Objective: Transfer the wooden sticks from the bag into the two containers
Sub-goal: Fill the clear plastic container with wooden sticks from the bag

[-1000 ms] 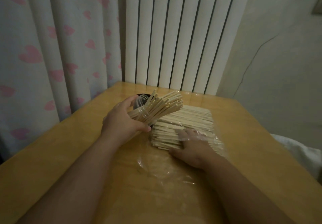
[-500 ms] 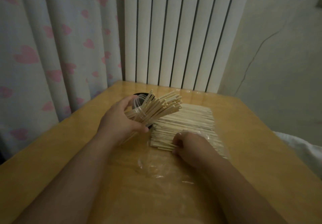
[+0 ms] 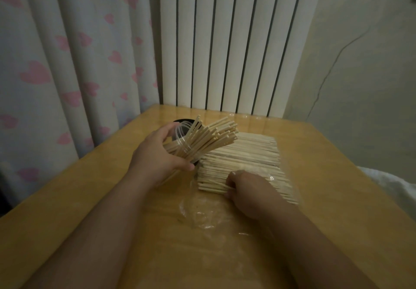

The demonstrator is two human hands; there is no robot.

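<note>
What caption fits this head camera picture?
Left hand holds a tilted clear container of sticks; right hand pinches more from the bag.

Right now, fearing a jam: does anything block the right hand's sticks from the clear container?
The loaded sticks fanning out of the clear container crowd its mouth; nothing else visible lies between it and the right hand.

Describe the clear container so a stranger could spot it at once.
On the wooden table before the white radiator, find the left hand. It grips a clear container, tilted, with sticks fanning from its mouth. The black container behind it is opaque; this one is see-through.
</note>
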